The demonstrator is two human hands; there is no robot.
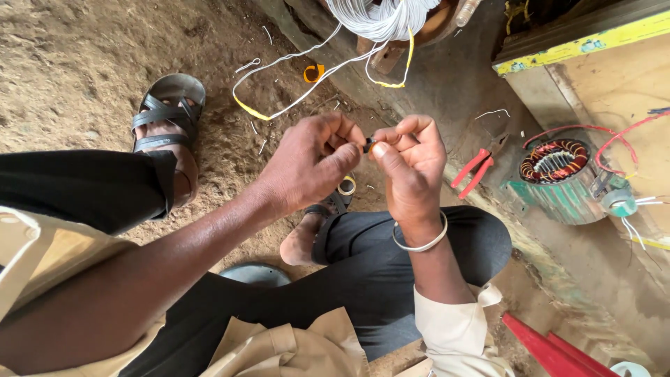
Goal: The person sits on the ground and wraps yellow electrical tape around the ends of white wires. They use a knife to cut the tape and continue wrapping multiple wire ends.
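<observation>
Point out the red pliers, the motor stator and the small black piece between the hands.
Red pliers [473, 171], head view, on the red handles.
Motor stator [556, 162], head view, on the copper windings.
Black piece [368, 145], head view, on the bit showing between both hands' fingertips.

A: We're looking down at a small motor-repair workshop, and a rough one. The dirt floor [77, 49] is packed earth, littered with wire offcuts [494, 112].

B: And the giveaway sits on the right: a motor stator [558, 178] in a green finned housing, copper windings exposed, red leads [593, 132] looping off it.

A: Red-handled pliers [473, 169] lie just beside it on the concrete ledge [447, 77].

B: Top of frame, a thick bundle of white wire [380, 15], strands trailing down to the floor with yellow sleeving [251, 112].

A: Behind the stator, a worn wooden bench [614, 77] with a yellow-painted edge. The person crouches in sandals [167, 108], working at floor level.
</observation>
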